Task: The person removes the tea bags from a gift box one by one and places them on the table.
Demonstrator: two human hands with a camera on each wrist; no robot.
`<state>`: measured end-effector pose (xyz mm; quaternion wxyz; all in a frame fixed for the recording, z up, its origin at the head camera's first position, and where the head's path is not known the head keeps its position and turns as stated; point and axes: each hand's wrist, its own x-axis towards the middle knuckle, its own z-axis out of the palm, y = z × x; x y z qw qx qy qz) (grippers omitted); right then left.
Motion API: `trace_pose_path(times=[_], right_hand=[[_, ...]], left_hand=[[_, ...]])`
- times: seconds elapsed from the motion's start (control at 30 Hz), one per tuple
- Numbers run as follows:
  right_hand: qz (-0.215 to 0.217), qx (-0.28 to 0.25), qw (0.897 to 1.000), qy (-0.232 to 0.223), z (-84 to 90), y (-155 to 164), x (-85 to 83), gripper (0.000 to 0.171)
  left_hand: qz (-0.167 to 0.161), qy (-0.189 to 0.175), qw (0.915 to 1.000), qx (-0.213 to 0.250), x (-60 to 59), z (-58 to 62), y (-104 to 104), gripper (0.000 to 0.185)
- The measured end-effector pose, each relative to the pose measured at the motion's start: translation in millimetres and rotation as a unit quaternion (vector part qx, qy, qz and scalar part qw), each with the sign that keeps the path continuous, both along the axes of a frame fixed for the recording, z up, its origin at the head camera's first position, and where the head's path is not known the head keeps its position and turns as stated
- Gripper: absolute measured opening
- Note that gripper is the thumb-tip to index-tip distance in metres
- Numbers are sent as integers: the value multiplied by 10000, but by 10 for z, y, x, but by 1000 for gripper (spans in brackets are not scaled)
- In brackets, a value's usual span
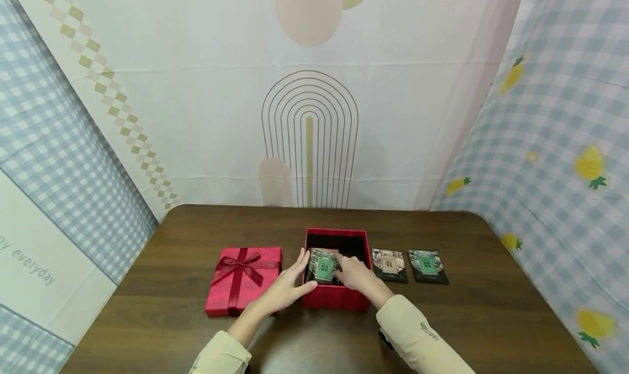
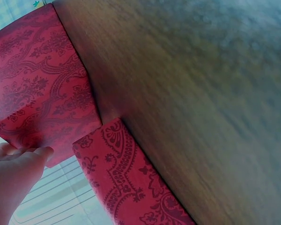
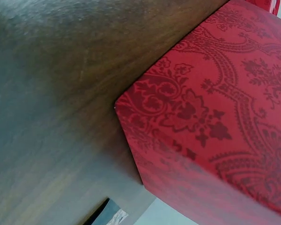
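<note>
- The packet [image 1: 324,267] with the green window picture sits at the near left of the open red box [image 1: 337,299], tilted up against the inner wall rather than lying flat on the bottom.
- It looks like a thin, flat sachet: probably very light, a little flexible, and smooth enough to slide between fingertips. I judge it best taken by its edges or top corners, with a light pinch so it does not crease.
- The right hand [image 1: 357,275] reaches over the near rim into the box, fingers curled down onto the right edge of the packet. It appears to pinch it, though the fingertips are partly hidden.
- The left hand [image 1: 287,288] lies against the outer left side of the box, fingers straight and together, the tips reaching up beside the left edge of the packet. It steadies rather than grips; the left wrist view shows the fingers flat on the patterned wall.
- Both forearms, in pale sleeves, come in from the near edge of the table [image 1: 491,308] and meet at the box.
- The box seems stiff cardboard, light enough to shift if pushed.
- Its lid [image 1: 244,278] with the ribbon bow lies just left of it; two more packets [image 1: 409,265] lie flat on the right.
</note>
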<state>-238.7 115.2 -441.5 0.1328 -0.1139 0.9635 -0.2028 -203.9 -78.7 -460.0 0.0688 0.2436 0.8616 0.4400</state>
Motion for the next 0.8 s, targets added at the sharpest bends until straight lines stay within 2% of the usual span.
trace_pose_path(times=[0.1,0.3,0.5,0.6,0.8], right_hand=[[44,15,9999,96,-5,6,1,46],[76,-413,9987,283,-5,27,-5,41],[170,-69,9998,-66,-6,20,-28,44],[213,-82,9996,-150,-15,22,-37,43],[321,-444,9980,317,-35,32,-27,35]], left_hand=[[-3,1,10000,23,4,-1,0,74],[-3,41,10000,10,3,2,0,73],[1,-55,10000,2,10,21,2,73],[10,-60,10000,25,13,19,10,71],[-8,-54,10000,43,5,5,6,72]])
